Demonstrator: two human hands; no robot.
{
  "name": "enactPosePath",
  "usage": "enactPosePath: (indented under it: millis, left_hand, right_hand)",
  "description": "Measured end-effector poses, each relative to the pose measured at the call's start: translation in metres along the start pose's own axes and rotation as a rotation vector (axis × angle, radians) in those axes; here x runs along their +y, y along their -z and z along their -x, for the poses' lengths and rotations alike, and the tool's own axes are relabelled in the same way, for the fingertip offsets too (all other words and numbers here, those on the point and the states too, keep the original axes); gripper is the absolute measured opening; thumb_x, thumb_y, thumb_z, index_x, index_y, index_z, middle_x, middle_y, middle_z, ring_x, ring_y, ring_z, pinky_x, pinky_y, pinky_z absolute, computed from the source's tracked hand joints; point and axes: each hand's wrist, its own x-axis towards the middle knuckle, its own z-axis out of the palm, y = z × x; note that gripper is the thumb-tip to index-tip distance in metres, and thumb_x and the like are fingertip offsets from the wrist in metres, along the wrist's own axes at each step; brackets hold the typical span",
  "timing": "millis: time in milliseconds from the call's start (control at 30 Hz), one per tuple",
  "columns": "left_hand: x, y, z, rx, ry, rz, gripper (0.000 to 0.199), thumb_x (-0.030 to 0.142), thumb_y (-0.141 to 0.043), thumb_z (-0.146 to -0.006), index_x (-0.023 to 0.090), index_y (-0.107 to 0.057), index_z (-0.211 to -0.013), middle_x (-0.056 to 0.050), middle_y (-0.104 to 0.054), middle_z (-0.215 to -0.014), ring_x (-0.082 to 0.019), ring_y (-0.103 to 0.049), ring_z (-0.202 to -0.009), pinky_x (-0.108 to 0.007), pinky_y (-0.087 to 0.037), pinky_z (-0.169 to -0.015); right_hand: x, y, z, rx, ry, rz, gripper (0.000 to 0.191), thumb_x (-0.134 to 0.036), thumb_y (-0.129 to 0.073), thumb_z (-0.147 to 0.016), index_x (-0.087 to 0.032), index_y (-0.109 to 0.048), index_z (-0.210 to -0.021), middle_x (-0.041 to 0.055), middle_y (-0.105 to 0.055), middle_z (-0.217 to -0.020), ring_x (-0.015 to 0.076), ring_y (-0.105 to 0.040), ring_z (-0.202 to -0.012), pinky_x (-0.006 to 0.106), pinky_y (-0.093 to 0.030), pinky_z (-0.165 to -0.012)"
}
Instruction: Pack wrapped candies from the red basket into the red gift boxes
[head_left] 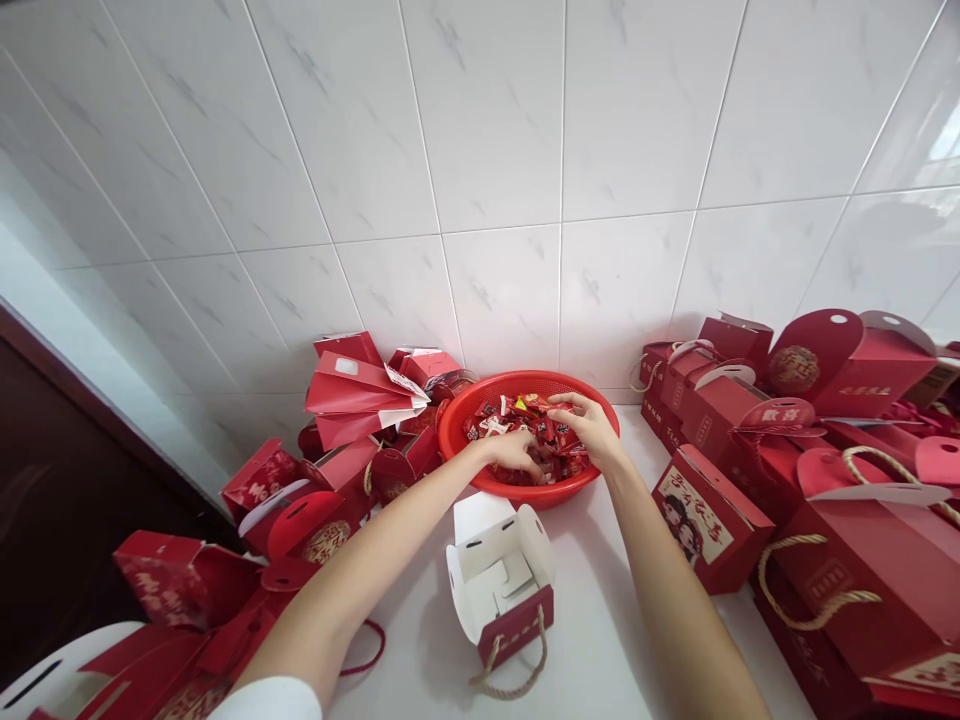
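Note:
A red plastic basket (454, 462) stands against the tiled wall, filled with small wrapped candies (536, 420), mostly red. Inside it, my left hand (517, 453) reaches down among the candies, its fingers curved and the tips partly hidden. My right hand (587, 422) is over the basket's right side, thumb and fingers spread around the upper candies; no held piece can be made out. Directly in front of the basket, a small red box (517, 625) with a white inside stands with its flaps up and a rope handle hanging at its front. Nothing touches this box.
Red gift boxes (322, 520) are piled on the left, some with open flaps. More red boxes with rope handles (885, 560) are stacked on the right. The white table (592, 640) lies between the piles, with the tiled wall (502, 290) behind.

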Motion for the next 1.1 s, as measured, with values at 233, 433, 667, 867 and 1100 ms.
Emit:
enactPosePath:
  millis: [233, 433, 667, 867, 1100]
  left_hand:
    - [-0.004, 0.006, 0.016, 0.152, -0.035, 0.236, 0.014, 0.022, -0.075, -0.056, 0.018, -0.067, -0.065, 0.003, -0.067, -0.066, -0.018, -0.063, -0.073, -0.027, -0.047, -0.068]
    - [-0.005, -0.001, 0.023, 0.261, -0.101, 0.49, 0.036, 0.05, -0.076, -0.071, 0.017, -0.07, -0.084, -0.005, -0.074, -0.087, -0.021, -0.069, -0.087, -0.032, -0.053, -0.082]
    - [-0.01, 0.0, 0.024, 0.44, -0.155, 0.584, 0.049, 0.054, -0.078, -0.069, 0.012, -0.072, -0.093, -0.008, -0.075, -0.092, -0.022, -0.068, -0.088, -0.035, -0.052, -0.086]
    - [-0.013, 0.001, 0.023, 0.589, -0.091, 0.501, 0.022, 0.035, -0.07, -0.072, 0.015, -0.07, -0.079, -0.002, -0.072, -0.082, -0.019, -0.063, -0.083, -0.033, -0.048, -0.083]
    - [-0.006, 0.001, 0.029, 0.652, -0.032, 0.343, 0.014, 0.024, -0.058, -0.068, 0.018, -0.058, -0.055, 0.003, -0.056, -0.059, -0.015, -0.054, -0.069, -0.028, -0.043, -0.07]
  right_hand:
    - [-0.003, 0.001, 0.001, -0.001, -0.007, -0.043, 0.03, -0.033, -0.074, -0.06, -0.018, -0.071, -0.087, 0.0033, -0.07, -0.084, 0.0183, -0.062, -0.083, 0.031, -0.048, -0.08]
    - [-0.004, 0.001, 0.003, -0.014, 0.031, -0.032, 0.03, -0.035, -0.074, -0.063, -0.019, -0.071, -0.088, 0.0045, -0.071, -0.093, 0.0193, -0.062, -0.092, 0.032, -0.046, -0.088]
    - [0.0, -0.001, 0.002, 0.01, -0.009, 0.001, 0.038, -0.039, -0.073, -0.062, -0.019, -0.069, -0.093, 0.0039, -0.07, -0.087, 0.019, -0.061, -0.084, 0.032, -0.047, -0.079]
    - [0.01, 0.0, -0.003, 0.117, 0.0, 0.031, 0.039, -0.03, -0.066, -0.062, -0.019, -0.067, -0.1, 0.0029, -0.068, -0.09, 0.0181, -0.059, -0.083, 0.031, -0.047, -0.073]
    - [0.005, -0.002, 0.007, 0.037, 0.022, 0.105, 0.043, -0.034, -0.073, -0.062, -0.017, -0.065, -0.101, 0.0012, -0.067, -0.075, 0.0177, -0.061, -0.074, 0.03, -0.047, -0.068]
